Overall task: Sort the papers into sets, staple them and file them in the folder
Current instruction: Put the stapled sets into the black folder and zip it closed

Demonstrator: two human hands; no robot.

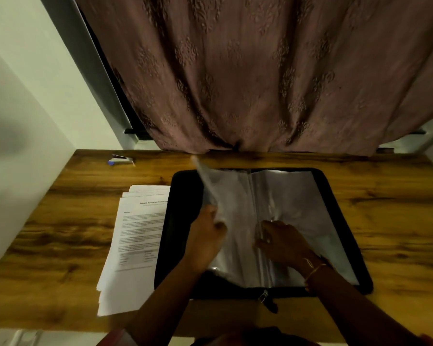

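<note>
A black zip folder (pixel 183 196) lies open in the middle of the wooden desk, with clear plastic sleeves (pixel 293 196) spread across it. My left hand (pixel 205 236) grips the edge of one sleeve (pixel 206 181), which stands lifted and blurred on the folder's left side. My right hand (pixel 283 242) rests flat on the sleeves beside the spine, fingers spread. A stack of printed papers (pixel 133 236) lies to the left of the folder, partly tucked under its edge. A stapler (pixel 120 159) sits at the desk's far left corner.
The wooden desk (pixel 398 208) ends at a brown curtain (pixel 260 83) along its far edge. A pale wall (pixel 18 146) borders the left side. The folder's zip pull (pixel 265 297) hangs at its near edge.
</note>
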